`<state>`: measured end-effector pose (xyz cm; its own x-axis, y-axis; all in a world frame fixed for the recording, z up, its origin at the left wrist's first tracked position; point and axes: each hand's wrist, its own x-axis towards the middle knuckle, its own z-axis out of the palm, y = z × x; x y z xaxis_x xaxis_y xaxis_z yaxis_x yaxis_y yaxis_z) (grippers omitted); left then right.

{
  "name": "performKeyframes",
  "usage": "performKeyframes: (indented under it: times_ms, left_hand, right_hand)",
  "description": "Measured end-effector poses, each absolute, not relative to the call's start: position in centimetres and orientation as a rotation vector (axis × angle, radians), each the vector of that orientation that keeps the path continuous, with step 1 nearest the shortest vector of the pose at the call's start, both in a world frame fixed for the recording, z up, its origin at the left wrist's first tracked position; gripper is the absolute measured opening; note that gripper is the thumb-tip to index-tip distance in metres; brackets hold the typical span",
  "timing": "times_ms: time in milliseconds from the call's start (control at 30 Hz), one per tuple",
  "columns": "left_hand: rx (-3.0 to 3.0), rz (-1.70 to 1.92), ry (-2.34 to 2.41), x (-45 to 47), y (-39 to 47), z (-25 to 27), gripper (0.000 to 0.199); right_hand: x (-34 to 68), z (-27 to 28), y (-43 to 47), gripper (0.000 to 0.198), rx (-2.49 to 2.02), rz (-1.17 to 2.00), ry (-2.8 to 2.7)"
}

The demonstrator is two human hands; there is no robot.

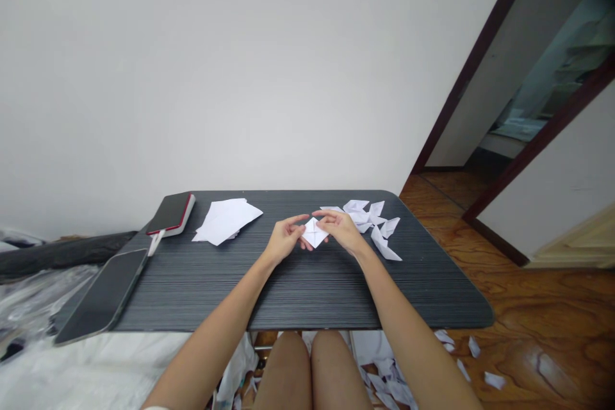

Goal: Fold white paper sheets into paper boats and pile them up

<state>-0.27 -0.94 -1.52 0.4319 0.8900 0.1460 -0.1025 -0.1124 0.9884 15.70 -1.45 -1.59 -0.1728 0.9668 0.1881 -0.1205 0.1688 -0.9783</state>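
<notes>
While two bare hands met over one dark table [202, 295], a single small folded paper [314, 232] sat between them, white and creased in a cross. The left hand [287, 238] pinched its left corner between thumb and fingers; the right hand [340, 228] gripped its right side the same way. Near the right hand lay folded white pieces [384, 246] — at least five, the overlap hiding an exact count. Well to the left rested one pile of white sheets [225, 221], too closely stacked to number. Farther left were two flat objects, one red-edged block [169, 213] and one black-screened device [103, 295] — a white cable [156, 242] between them. At least four paper scraps [494, 380] showed on the wooden floor [519, 307].
</notes>
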Motion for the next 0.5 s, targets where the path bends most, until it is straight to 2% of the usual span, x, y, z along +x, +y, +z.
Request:
performKeyframes:
  times_ms: [200,300,433,500]
  left_hand:
    - [1.497,1.014,0.709,-0.7,-0.5,-1.7,0.032]
    - [1.656,0.972,0.679,-1.2,-0.7,-1.2,0.031]
    - [2.111,0.97,0.741,-1.8,-1.4,-0.3,0.033]
    - [2.291,1.018,0.851,-2.0,-1.6,-0.1,0.027]
  right_hand:
    - [16.4,-1.3,-1.7,0.014,-0.874,1.377,-1.362]
    - [16.5,-1.1,-1.7,0.01,-0.877,1.426,-1.27]
    - [16.4,-1.0,-1.8,0.018,-0.808,1.525,-1.198]
    - [16.3,-0.9,-1.9,0.027,-0.802,1.55,-1.262]
